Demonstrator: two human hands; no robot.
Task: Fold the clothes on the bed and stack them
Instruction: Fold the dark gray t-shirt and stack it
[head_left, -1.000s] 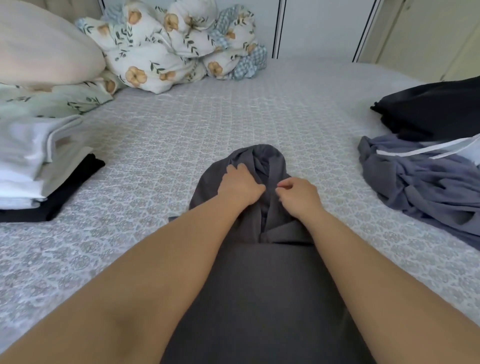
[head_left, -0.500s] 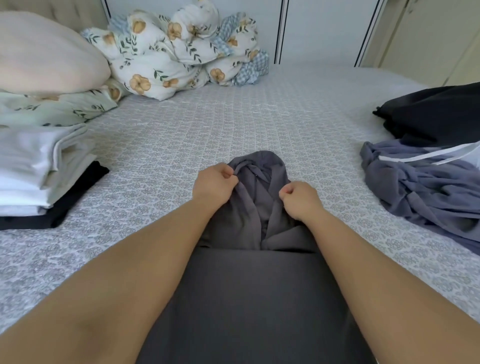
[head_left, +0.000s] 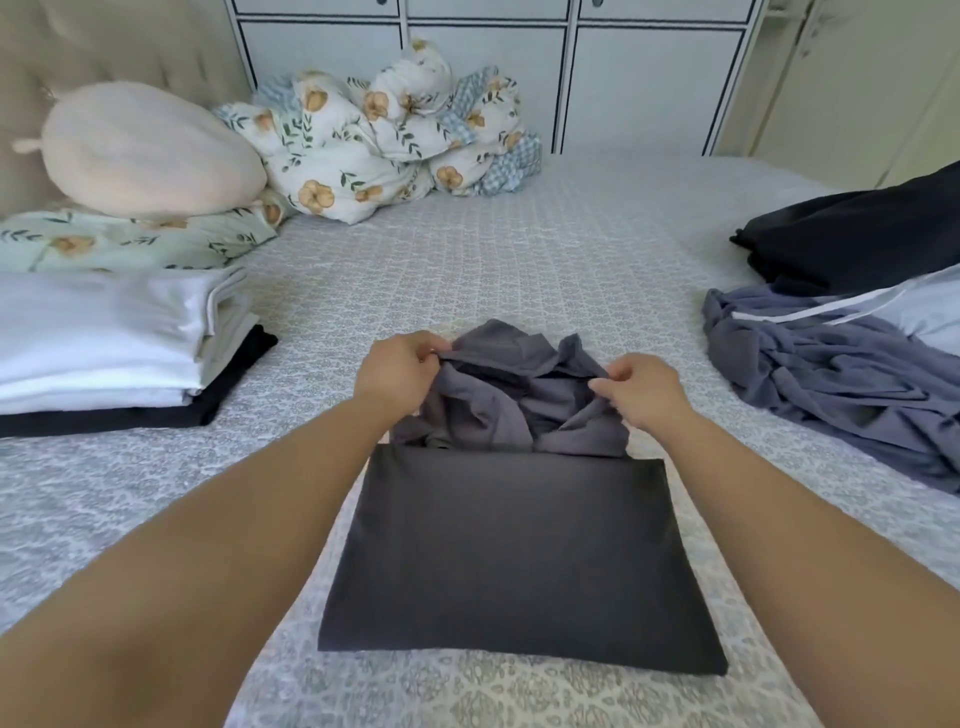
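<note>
A dark grey garment (head_left: 514, 551) lies in front of me on the bed (head_left: 467, 260). Its near part is folded flat into a rectangle, and its far end is bunched up in loose folds. My left hand (head_left: 397, 369) pinches the left side of that bunched end. My right hand (head_left: 641, 389) pinches the right side. Both hands hold the cloth slightly lifted and spread apart. A stack of folded white and black clothes (head_left: 109, 343) sits at the left.
Crumpled blue-grey cloth (head_left: 831, 384) and a black garment (head_left: 857, 234) lie at the right edge. Pillows (head_left: 145, 150) and a bundled floral quilt (head_left: 384, 130) fill the far left. White cabinet doors (head_left: 493, 57) stand behind the bed.
My hands have moved apart, spreading the bunched far end of the grey garment wider. The view has pulled back, so the folded near part shows as a full rectangle.
</note>
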